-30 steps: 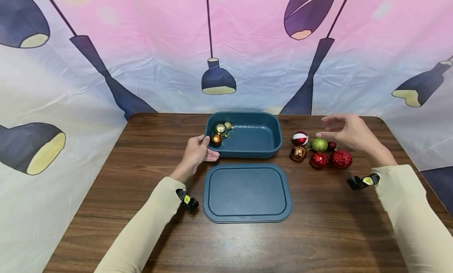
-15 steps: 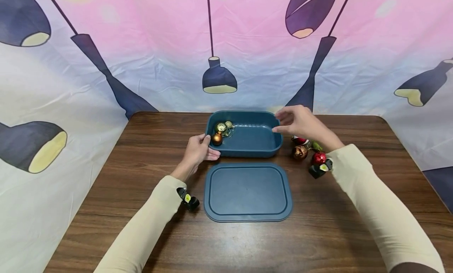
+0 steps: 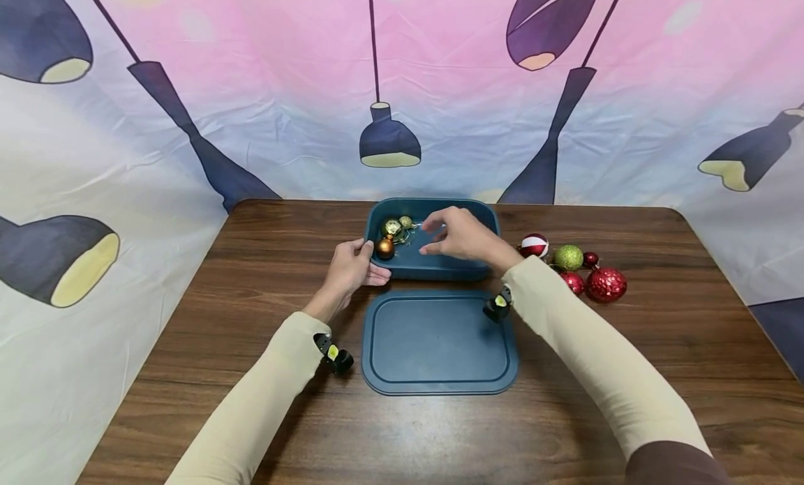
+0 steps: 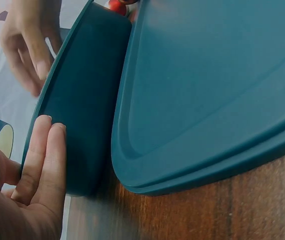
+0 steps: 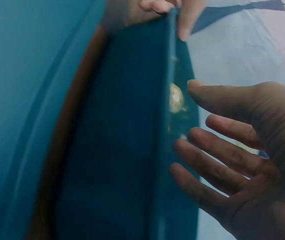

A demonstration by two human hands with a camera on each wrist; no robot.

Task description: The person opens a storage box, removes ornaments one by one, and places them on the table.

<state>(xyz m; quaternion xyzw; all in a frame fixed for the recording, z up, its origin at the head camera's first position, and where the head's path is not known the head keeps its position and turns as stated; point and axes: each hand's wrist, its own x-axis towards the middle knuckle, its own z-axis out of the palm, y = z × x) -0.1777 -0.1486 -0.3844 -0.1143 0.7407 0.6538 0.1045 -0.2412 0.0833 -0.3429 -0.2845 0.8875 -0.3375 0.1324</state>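
Note:
A teal tub [image 3: 477, 260] stands at the back middle of the table, with its flat lid [image 3: 440, 342] lying in front of it. My left hand [image 3: 352, 265] grips the tub's front left corner, thumb on the rim and straight fingers [image 4: 42, 160] against the outer wall [image 4: 87, 100]. Inside at the left lie a gold bauble [image 3: 391, 227], a smaller gold one [image 3: 405, 222] and a copper one [image 3: 384, 248]. Over the tub hovers my right hand [image 3: 433, 237], fingers [image 5: 217, 150] spread and holding nothing, near the gold bauble [image 5: 176, 97].
To the right of the tub lie a red-and-white bauble [image 3: 533, 245], a green one [image 3: 568, 257], a tiny dark red one [image 3: 589, 259], a red one [image 3: 573, 282] and a red glitter one [image 3: 606, 284]. A printed cloth backdrop rises behind the wooden table [image 3: 251, 275].
My right hand has swung left from above the loose baubles, across the tub's right rim, to over its middle. The left hand has stayed on the tub's corner.

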